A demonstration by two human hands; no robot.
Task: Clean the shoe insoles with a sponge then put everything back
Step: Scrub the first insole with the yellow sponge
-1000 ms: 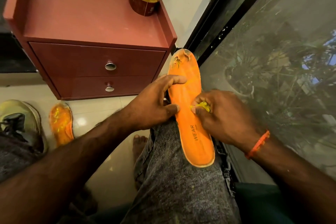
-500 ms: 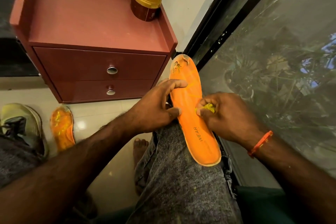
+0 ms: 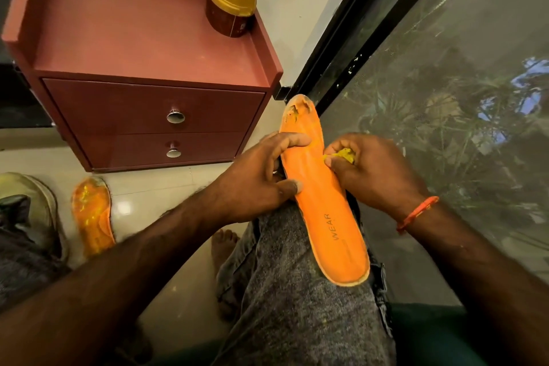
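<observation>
Knee (image 3: 297,291) in grey jeans is filling the bottom of the view, raised. Insole (image 3: 323,211) is lying lengthwise along the knee, orange face up, heel end nearest, worn toe end pointing away toward the window frame (image 3: 341,47). "WEAR" is printed near the heel.

Left hand (image 3: 255,181) is gripping the insole's left edge at mid-length: thumb is pressing on the top face, index finger is curling over the face further up, other fingers are tucked behind the edge.

Right hand (image 3: 377,169) is closed round a small yellow sponge (image 3: 344,154), fingers curled tight, only a scrap of sponge showing between thumb and fingers. Sponge is touching the insole's right edge just beyond mid-length. Orange band (image 3: 417,212) is sitting on the right wrist.

Bare foot (image 3: 222,246) is showing on the floor (image 3: 142,187) below the knee.

Left of the arm, a second insole (image 3: 93,214) is lying on the floor, orange with yellow patches, just beside a shoe (image 3: 32,202) at the left edge of the view.

Further off, a red cabinet (image 3: 133,38) with two drawers is standing on the floor. A tub (image 3: 230,6) with a gold lid is sitting at the back right corner of the cabinet top.

Window screen is running along the right, foliage dim behind it.
</observation>
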